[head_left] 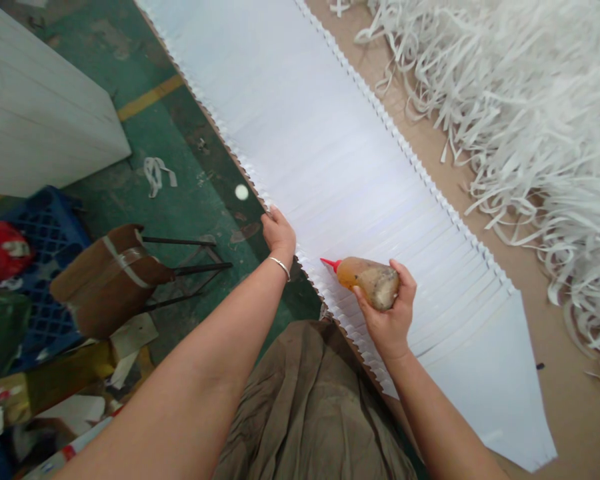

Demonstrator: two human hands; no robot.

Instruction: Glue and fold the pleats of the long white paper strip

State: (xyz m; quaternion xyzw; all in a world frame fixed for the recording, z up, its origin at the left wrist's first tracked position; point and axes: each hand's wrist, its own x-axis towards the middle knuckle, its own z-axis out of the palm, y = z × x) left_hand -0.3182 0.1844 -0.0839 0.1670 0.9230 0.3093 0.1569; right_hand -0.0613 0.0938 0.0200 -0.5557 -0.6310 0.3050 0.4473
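Note:
A long fanned row of overlapping white paper sheets [330, 147] lies across a brown cardboard-topped table [550, 333]. My right hand [393, 320] is closed around a squeeze glue bottle [373, 280] of amber fluid, held on its side with the red nozzle pointing left at the sheets' stepped near edge. My left hand [279, 230], a thin bracelet on the wrist, rests with fingers curled on that same edge, a little farther along the row.
A big heap of white paper strips [530, 100] covers the table's far right. Left of the table, on the green floor, stand a brown stool [110, 277], a blue crate [45, 240], a white block [35, 113] and scattered clutter.

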